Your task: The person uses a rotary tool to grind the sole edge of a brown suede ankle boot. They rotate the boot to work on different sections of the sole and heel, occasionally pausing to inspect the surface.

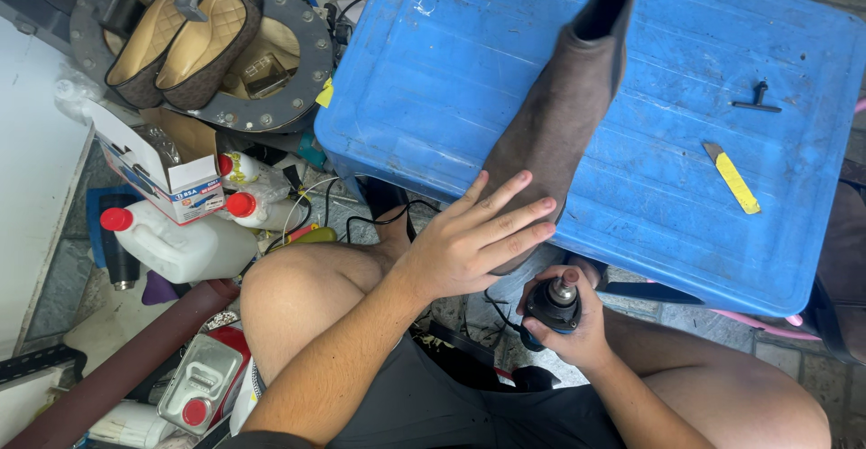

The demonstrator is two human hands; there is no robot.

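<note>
- Evidently the brown boot (564, 111) lies sole-up across the blue plastic lid (722, 224), its toe end reaching over the near edge toward the person, which brings the part under the hands close to the lap.
- Left hand (474, 242) rests flat on the toe end of the boot, fingers (510, 210) spread and slightly fanned; pressing it down this way would pin the boot against the lid so it cannot slide or roll.
- Right hand (564, 323) is wrapped around a small rotary tool (555, 300), fingers curled tight about its dark body, the tip pointing up toward the underside of the toe, just beside the left hand. Held low between the knees, the tool meets the edge of the boot that juts past the lid.
- Farther along the lid, well apart from the boot, lie a yellow-handled blade (732, 177) and a small black T-shaped key (758, 99), set aside yet within reach.
- Over to the left, on the floor, stand white bottles with red caps (176, 242), an open cardboard box (149, 156), and a metal can (203, 386). A pair of tan-lined shoes (180, 43) sits in a round metal ring (307, 61) above them.
</note>
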